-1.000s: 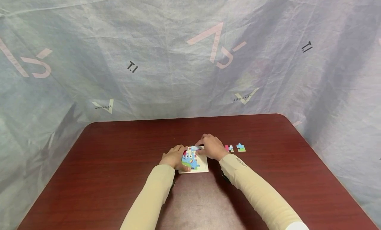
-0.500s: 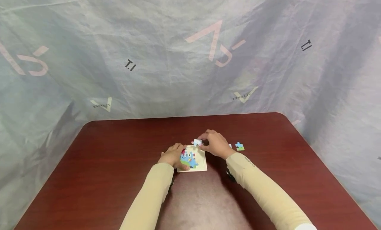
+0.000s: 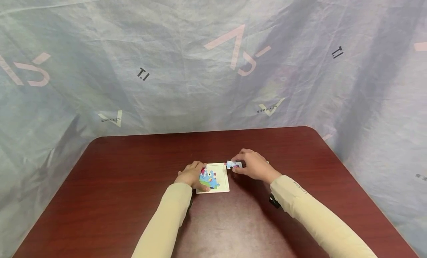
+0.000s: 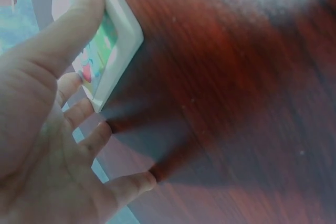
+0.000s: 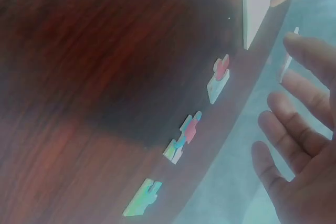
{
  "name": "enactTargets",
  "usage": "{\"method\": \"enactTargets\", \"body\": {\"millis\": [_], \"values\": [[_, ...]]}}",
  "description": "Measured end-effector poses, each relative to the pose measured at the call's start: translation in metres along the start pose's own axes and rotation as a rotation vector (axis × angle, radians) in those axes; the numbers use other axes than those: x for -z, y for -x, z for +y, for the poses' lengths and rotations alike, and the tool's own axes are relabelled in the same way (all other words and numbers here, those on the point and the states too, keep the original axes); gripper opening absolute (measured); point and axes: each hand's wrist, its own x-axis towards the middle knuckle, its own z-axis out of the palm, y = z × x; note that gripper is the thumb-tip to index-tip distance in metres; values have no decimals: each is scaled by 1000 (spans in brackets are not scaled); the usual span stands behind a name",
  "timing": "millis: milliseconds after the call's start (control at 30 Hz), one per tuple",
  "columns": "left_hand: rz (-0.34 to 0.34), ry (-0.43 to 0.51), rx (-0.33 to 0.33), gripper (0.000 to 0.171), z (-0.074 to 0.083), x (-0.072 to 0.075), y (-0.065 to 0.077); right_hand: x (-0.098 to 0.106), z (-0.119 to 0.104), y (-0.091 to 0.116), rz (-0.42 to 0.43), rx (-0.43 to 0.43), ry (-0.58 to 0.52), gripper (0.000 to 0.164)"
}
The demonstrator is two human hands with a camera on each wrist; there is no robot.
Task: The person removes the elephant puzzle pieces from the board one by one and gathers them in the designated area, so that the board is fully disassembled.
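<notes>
Now right hand (image 3: 255, 166) pinching puzzle piece (image 3: 232, 164)

The grey backdrop sheet (image 3: 186, 46) carries mirrored printing: small black "T.I" marks, large pink logo letters, and the small word "PLANNER" under pale V-shaped signs.
</notes>
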Motion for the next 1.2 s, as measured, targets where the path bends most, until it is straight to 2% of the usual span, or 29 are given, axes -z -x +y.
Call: {"method": "enactTargets", "body": {"millis": [200, 400, 600, 800, 1200], "values": [[0, 6, 3, 90, -2, -1, 0, -1, -1, 10, -35, -23, 27, 29], [9, 13, -2, 90, 0, 0, -1, -6, 8, 25, -65, -41, 18, 30], [11, 20, -5, 90, 0, 0, 0, -12, 16, 37, -81, -21, 30, 26], [13, 17, -5, 89, 1, 1, 3, -18, 18, 41, -49, 17, 44, 25], [-1, 25, -13, 90, -1, 1, 3, -22, 16, 40, -50, -31, 63, 33]]}}
